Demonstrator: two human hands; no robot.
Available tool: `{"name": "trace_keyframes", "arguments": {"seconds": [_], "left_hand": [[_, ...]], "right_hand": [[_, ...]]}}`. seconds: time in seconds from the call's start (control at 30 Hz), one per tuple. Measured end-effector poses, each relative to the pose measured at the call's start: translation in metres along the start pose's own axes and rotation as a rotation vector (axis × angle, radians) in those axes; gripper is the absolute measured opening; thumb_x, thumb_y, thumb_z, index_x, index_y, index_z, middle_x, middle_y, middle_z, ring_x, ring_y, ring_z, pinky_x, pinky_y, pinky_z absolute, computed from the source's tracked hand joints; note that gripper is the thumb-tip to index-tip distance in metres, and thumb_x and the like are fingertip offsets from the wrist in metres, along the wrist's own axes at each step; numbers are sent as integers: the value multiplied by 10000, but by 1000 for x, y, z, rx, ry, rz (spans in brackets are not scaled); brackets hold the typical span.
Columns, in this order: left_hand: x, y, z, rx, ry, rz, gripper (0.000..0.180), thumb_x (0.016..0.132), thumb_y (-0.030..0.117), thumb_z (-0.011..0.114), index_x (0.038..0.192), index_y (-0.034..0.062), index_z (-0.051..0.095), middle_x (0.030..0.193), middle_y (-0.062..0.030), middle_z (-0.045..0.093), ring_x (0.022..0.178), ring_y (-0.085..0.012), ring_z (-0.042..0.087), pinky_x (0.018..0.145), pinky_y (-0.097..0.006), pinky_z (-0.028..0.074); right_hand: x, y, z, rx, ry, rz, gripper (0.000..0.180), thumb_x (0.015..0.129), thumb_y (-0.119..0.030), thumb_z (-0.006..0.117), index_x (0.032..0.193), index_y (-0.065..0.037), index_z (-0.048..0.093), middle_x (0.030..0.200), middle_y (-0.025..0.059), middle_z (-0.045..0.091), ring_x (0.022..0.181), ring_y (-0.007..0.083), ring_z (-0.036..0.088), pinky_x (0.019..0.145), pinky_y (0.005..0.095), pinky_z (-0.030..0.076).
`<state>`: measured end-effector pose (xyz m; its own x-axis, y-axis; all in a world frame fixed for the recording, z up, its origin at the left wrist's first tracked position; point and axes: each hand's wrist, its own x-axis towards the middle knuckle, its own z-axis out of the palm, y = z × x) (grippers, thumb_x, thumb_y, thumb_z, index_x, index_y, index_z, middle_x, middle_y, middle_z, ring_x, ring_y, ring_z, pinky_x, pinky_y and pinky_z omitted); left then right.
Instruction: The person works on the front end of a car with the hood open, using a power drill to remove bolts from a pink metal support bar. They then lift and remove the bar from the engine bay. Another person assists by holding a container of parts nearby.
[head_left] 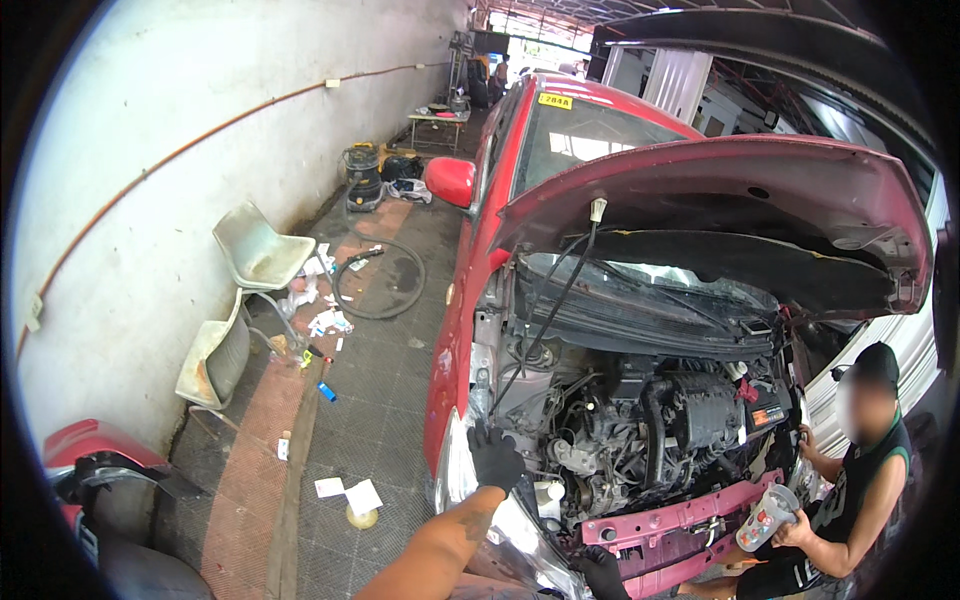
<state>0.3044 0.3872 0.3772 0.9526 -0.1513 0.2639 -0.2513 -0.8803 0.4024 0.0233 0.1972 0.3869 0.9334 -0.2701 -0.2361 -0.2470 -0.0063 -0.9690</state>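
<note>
Clear headlight sits at front corner of red car, between hands; long axis slants upper left to lower right. Left hand nearer upper end, fingers spread. Right hand beside lower end; finger state cannot be told.

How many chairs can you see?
2. One chair stands beside the pale wall; a second chair is next to it, closer to the camera. Others could be hidden behind the car.

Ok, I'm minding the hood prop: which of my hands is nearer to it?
Left. Your left hand is just below the lower end of the prop; your right hand is farther off, by the headlight's lower end.
</note>
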Motion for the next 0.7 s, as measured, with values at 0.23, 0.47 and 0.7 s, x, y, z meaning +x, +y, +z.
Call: {"name": "trace_keyframes", "arguments": {"seconds": [0.23, 0.47, 0.7], "left_hand": [[-2, -4, -4, -24, -28, -16, 314, 740, 305, 659, 956, 96, 748, 1259, -157, 562, 1381, -447, 312, 1174, -585, 131], [-3, -10, 7, 10, 36, 18, 324, 743, 339, 619, 952, 127, 748, 1322, -199, 554, 1386, -459, 319, 1166, -593, 120], [-4, -3, -1, 1, -19, 20, 376, 763, 357, 662, 1028, 105, 748, 1331, -144, 542, 1397, -469, 283, 1174, -602, 113]], "right_hand": [[19, 31, -20, -322, -20, -42, 208, 825, -12, 678, 1032, -20, 669, 944, 63, 696, 849, 143, 650, 768, 289, 545], [26, 1, 0, -58, -76, -28, 144, 882, -47, 666, 1025, -30, 665, 877, 46, 683, 795, 123, 625, 739, 278, 522], [31, -21, 17, -257, -57, 21, 128, 889, -157, 668, 946, -42, 678, 869, 70, 681, 797, 181, 622, 755, 340, 509]]}}
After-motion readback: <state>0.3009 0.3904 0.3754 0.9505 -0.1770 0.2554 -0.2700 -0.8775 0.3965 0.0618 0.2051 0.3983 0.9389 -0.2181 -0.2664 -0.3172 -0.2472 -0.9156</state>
